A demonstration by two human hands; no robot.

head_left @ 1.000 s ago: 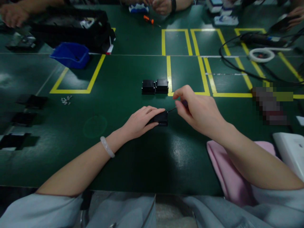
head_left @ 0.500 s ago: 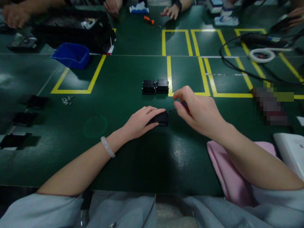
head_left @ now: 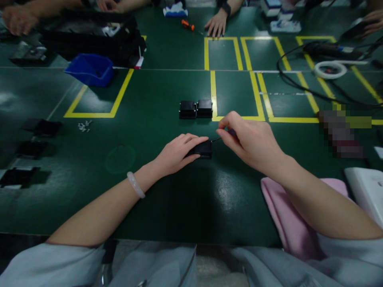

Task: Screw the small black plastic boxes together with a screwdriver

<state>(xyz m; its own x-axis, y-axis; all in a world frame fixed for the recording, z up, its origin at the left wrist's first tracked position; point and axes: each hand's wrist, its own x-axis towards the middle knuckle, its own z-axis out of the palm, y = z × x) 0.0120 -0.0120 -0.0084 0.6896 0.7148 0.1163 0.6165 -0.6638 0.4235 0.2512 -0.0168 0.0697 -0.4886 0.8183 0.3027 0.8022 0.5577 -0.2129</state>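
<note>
My left hand (head_left: 176, 153) lies over a small black box (head_left: 204, 149) on the green table (head_left: 167, 199), fingers curled on its top and pressing it down. My right hand (head_left: 249, 139) is closed in a pinch round the handle of a thin screwdriver (head_left: 216, 140), whose dark shaft points left into the right side of the box. Two more black boxes (head_left: 195, 109) stand side by side just beyond, untouched.
A blue bin (head_left: 89, 69) and a black case (head_left: 95, 36) sit far left. Yellow tape rectangles (head_left: 223, 54), a black cable (head_left: 299, 85) and a white tape roll (head_left: 329, 69) lie far right. Other people's hands (head_left: 216, 24) rest at the far edge. A pink cloth (head_left: 287, 215) lies near right.
My hands have barely moved; my right fingers have shifted slightly on the screwdriver. At the far edge another person's hand has come down flat onto the table.
</note>
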